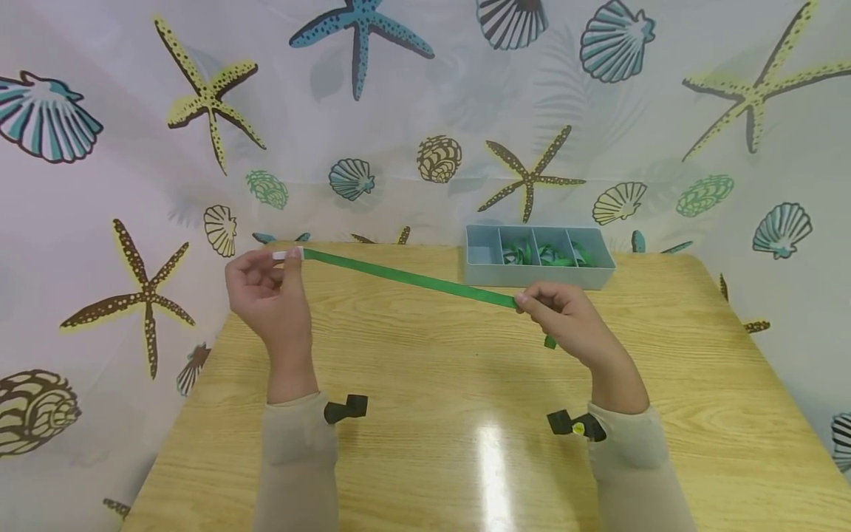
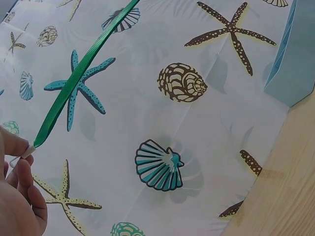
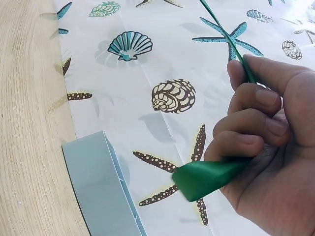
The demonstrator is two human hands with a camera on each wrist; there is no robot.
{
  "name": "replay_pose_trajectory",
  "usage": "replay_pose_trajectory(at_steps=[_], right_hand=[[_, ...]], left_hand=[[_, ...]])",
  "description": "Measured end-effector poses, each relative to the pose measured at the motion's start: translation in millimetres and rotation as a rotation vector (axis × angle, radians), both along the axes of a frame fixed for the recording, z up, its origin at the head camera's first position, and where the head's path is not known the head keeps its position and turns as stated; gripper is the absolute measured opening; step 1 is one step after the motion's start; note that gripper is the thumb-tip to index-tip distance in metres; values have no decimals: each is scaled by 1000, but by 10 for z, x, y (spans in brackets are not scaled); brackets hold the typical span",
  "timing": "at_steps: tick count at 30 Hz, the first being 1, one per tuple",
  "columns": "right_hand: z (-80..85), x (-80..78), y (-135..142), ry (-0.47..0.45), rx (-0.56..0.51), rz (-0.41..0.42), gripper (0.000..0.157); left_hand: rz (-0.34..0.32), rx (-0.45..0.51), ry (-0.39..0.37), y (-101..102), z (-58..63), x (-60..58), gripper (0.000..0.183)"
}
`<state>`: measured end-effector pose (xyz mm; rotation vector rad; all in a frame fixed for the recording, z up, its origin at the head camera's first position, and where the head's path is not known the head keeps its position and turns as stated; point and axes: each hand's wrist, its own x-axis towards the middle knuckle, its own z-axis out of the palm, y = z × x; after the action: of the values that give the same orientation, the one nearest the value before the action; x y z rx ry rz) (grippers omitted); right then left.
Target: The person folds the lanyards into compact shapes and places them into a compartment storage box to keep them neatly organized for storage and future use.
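Note:
A green ribbon [image 1: 408, 278] stretches between both hands above the table, sloping down to the right in the head view. My left hand [image 1: 269, 295] pinches its white end piece [image 1: 287, 255] between thumb and fingers. The same white piece [image 2: 30, 150] shows at the ribbon's lower end in the left wrist view. My right hand [image 1: 565, 318] grips the ribbon farther along, with thumb and index finger together and the other fingers curled into the palm. A loose green tail [image 3: 209, 179] sticks out below those curled fingers in the right wrist view.
A blue-grey divided box [image 1: 532, 276] stands at the table's back, beyond my right hand. Several of its compartments hold green ribbons [image 1: 552, 255]. Behind the wooden table [image 1: 425, 384] hangs a white cloth [image 1: 399, 199] printed with shells and starfish.

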<state>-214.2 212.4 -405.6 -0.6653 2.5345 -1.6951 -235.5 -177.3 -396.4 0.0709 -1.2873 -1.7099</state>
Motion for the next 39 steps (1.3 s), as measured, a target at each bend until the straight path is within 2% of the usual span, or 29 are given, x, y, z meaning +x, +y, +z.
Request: replay_pose_trajectory(at_steps=[3,10,26,39], right_hand=[[-5,-6,5,2,-9,7,21],[-8,-8,22,5,-4,3,21],[8,1,10,-7,-3,-11,21],[-22,-16,11,-5,-2,-19,20]], left_hand=[[15,26,14,-1,3,6,28],[26,12,7,-5,-4,9,30],[19,28,15,6,-15,12,27],[-29,33,37,25,-8,-10,24]])
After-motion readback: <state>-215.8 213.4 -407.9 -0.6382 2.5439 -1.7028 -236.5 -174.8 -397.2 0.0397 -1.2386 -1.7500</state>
